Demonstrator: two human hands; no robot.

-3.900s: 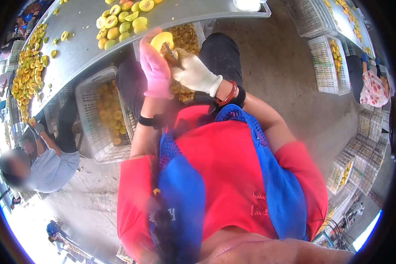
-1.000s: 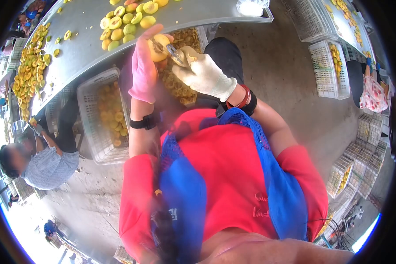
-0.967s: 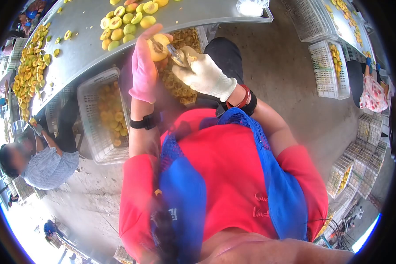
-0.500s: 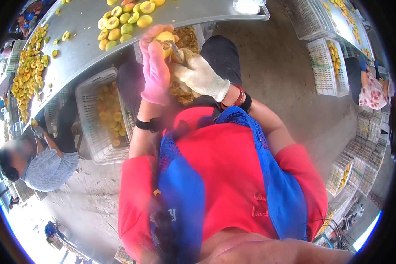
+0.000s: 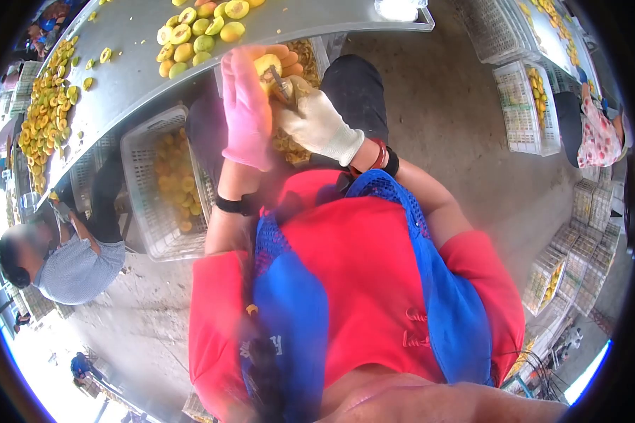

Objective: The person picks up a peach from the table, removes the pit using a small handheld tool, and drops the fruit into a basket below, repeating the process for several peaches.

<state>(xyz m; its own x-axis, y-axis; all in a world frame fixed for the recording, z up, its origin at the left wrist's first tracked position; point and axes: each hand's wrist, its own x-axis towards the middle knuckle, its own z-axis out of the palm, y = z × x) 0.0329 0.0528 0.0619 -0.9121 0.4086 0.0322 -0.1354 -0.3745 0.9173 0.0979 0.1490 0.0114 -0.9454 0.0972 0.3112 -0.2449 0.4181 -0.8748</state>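
Observation:
In the head view, my left hand (image 5: 245,113) wears a pink glove and is closed around a yellow peach (image 5: 266,65), with its cut side partly showing. My right hand (image 5: 316,121), in a whitish glove stained at the fingers, grips a small metal pitting tool (image 5: 281,86). The tool's tip is at the peach's cut face, and how deep it sits is hidden. Below both hands, a crate (image 5: 320,53) holds yellow-brown fruit scraps between my knees.
Whole and halved peaches (image 5: 201,35) lie on the metal table (image 5: 134,77) ahead, with a larger heap (image 5: 46,120) farther left. A white crate (image 5: 144,211) of peaches stands at my left. Another person (image 5: 81,268) sits beyond it. More crates (image 5: 508,106) stand at right.
My right hand has shifted slightly left and turned, with the tool now more upright against the peach. My left hand has tilted a little around the fruit.

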